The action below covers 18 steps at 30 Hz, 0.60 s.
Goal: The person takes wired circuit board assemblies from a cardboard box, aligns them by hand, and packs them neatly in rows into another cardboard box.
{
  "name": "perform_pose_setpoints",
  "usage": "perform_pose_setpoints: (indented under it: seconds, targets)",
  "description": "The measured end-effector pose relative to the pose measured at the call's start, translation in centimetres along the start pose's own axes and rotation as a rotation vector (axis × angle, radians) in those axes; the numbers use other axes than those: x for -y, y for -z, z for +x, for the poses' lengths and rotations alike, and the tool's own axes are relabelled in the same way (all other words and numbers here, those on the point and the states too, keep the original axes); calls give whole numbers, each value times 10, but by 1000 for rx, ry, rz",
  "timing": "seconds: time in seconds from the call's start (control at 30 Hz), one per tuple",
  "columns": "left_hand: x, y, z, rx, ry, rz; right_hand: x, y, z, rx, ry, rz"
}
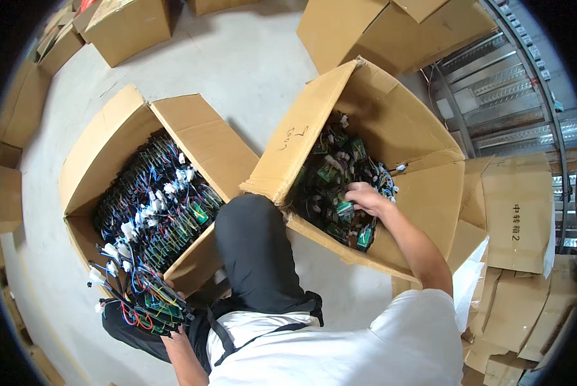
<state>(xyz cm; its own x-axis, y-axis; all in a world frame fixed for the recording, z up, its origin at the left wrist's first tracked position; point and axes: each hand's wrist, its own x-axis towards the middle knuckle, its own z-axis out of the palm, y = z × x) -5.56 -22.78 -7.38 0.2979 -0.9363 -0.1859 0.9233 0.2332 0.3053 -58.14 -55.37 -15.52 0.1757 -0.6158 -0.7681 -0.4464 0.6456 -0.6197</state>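
Note:
A thick bunch of green circuit boards with coloured wires and white plugs (148,297) rests in my left hand (176,334), whose fingers close around its side. The bunch is at the near edge of the left cardboard box (102,151), where many similar boards stand in packed rows with their wires up. My right hand (367,198) reaches into the right cardboard box (423,132), over a loose heap of wired boards (330,170). Its curled fingers are at a green circuit board (345,209) and seem to pinch it; the fingertips are partly hidden.
My knee (253,231) is between the two boxes. Another large carton (340,32) stands beyond the right box. Metal racking (507,96) and flattened cardboard (517,212) are on the right. More cartons (130,32) line the far left, on a grey floor (227,61).

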Motion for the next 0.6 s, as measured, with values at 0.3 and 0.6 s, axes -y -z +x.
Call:
perform_pose_setpoints:
  seconds: [0.3,0.6]
  targets:
    - [-14,17,-8,133,95,-85,135,-23,-158,125,549,493]
    - [13,-35,31,-111,276,-400,171,-264,-200,634,494,563]
